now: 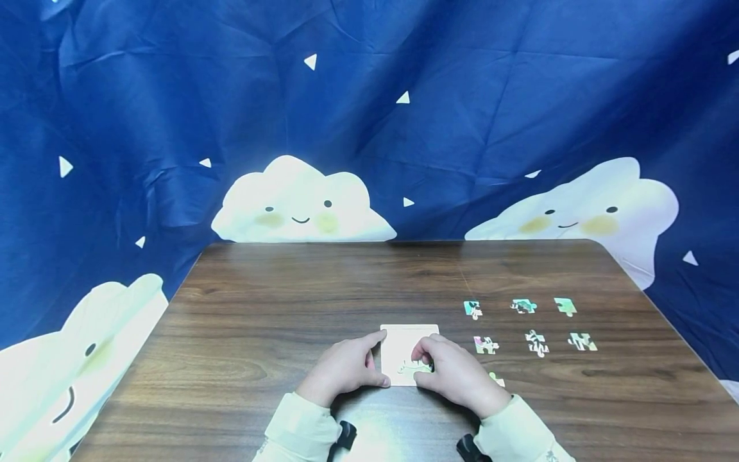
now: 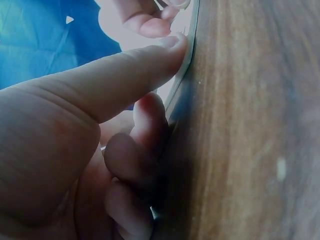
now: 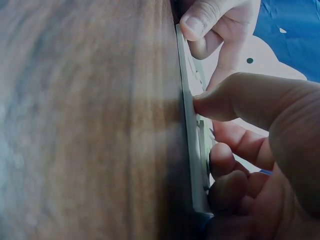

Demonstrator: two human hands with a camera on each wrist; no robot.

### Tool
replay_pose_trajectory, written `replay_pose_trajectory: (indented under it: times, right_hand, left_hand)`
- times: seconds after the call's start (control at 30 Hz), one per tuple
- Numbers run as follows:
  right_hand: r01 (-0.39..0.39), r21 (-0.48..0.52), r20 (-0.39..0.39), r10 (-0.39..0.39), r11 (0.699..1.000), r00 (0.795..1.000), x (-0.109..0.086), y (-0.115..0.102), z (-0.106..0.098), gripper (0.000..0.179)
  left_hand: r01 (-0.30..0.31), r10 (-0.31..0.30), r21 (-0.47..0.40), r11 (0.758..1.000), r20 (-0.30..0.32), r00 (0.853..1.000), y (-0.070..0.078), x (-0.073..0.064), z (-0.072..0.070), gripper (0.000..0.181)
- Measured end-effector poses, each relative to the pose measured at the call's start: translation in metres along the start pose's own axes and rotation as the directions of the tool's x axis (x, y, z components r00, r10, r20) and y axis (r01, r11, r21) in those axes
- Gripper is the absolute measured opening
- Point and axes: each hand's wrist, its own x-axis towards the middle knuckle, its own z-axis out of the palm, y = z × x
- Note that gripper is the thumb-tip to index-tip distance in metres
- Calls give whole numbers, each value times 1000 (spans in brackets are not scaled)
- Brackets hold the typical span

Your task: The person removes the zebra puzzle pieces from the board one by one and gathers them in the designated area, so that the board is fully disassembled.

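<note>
A small white puzzle tray (image 1: 399,343) lies flat on the table, with puzzle pieces (image 1: 407,367) joined along its near right part. My left hand (image 1: 346,366) holds the tray's left side, thumb at the near corner and index finger at the far one. In the left wrist view its thumb (image 2: 167,55) presses the tray's edge, the other fingers bent beside it. My right hand (image 1: 453,372) bends over the tray's right part, fingertips on a puzzle piece. The right wrist view has its thumb (image 3: 212,102) at the near rim; the hand partly hides the piece.
Loose puzzle pieces lie in rows to the right, among them a green one (image 1: 566,306) and a patterned one (image 1: 537,344). Another piece (image 1: 496,379) sits close by my right wrist. The brown wooden table (image 1: 260,308) ends at a blue cloud-print curtain (image 1: 346,96).
</note>
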Motion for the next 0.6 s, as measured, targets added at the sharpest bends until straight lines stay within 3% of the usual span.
replay_pose_trajectory:
  times: [0.6]
  right_hand:
    - [-30, 36, -7, 30, 999, 1000, 2, 2, 2, 25]
  left_hand:
    - [-14, 14, 11, 1000, -6, 1000, -1, 1, 1, 87]
